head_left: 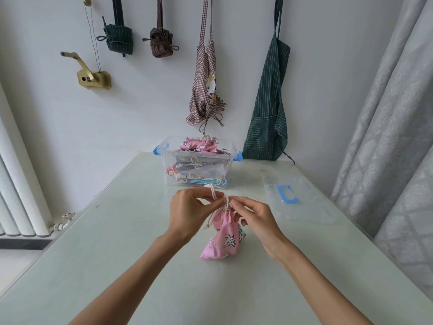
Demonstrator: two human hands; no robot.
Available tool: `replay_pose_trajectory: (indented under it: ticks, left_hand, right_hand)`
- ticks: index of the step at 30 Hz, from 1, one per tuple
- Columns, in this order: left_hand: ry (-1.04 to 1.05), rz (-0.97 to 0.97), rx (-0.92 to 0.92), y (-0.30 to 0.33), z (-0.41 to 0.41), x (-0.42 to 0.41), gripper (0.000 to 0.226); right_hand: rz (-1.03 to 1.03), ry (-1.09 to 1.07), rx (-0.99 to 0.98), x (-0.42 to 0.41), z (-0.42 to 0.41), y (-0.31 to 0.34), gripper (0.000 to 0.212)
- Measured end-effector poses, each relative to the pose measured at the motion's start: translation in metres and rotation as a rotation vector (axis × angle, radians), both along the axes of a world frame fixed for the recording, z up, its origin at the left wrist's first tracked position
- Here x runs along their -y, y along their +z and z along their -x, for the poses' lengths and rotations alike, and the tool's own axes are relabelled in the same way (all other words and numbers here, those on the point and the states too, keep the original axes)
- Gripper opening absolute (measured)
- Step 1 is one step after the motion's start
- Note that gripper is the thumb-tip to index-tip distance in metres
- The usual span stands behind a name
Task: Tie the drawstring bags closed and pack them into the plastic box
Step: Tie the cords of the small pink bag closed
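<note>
Right now both hands are working at the gathered neck of a pink drawstring bag [222,238] that stands on the counter [117,266], near its middle and in front of the plastic box [199,160]. The left hand [187,209] pinches the cream cord [214,192] where it rises from the neck, and the right hand [255,216] has its fingertips closed on the cord at the knot, though the fingers hide whether a knot has formed yet. The risk, as I judge it, is a loose tie: if either pinch slips before the cord is drawn tight, the neck could fall open again, and an uneven pull could tip the upright bag over. The clear box, with blue latches, is already heaped with tied bags, a pink one on top above the rim, so another may sit proud and hinder closing. Its lid [297,200] lies flat on the counter to the right, apart from the box.
</note>
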State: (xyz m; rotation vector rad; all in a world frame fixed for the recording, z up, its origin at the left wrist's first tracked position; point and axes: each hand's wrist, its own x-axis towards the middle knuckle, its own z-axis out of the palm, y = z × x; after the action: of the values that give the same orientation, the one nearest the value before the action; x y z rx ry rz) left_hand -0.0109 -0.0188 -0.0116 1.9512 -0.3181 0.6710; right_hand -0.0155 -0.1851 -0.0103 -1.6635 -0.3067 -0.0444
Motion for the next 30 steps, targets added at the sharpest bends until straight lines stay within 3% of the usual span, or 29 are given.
replay_pose_trajectory:
  ticks: [5, 11, 15, 19, 23, 28, 30]
  left_hand:
    - [-0.025, -0.065, 0.003, 0.001, -0.004, -0.001, 0.009]
    - [0.108, -0.200, -0.006, -0.005, -0.007, -0.014, 0.018]
    - [0.110, -0.326, -0.076, -0.016, -0.005, -0.021, 0.018]
    - [0.074, -0.309, -0.137, -0.013, -0.009, -0.020, 0.017]
    - [-0.029, -0.379, -0.331, -0.009, -0.020, -0.024, 0.018]
    - [-0.167, -0.265, -0.328, -0.008, -0.013, -0.020, 0.060]
    - [-0.198, -0.400, -0.283, -0.013, -0.006, -0.013, 0.066]
  right_hand:
    - [0.071, -0.134, 0.102, 0.001, -0.002, 0.002, 0.009]
    - [1.013, -0.575, 0.927, 0.014, -0.007, -0.005, 0.009]
    - [1.297, -0.546, 1.095, 0.029, -0.010, -0.023, 0.013]
    - [1.304, -0.534, 1.015, 0.027, -0.016, -0.024, 0.015]
    - [1.078, -0.283, 0.582, 0.030, -0.023, -0.019, 0.006]
    - [0.689, -0.241, 0.175, 0.028, -0.029, -0.020, 0.013]
    - [0.603, -0.224, 0.090, 0.023, -0.031, -0.018, 0.012]
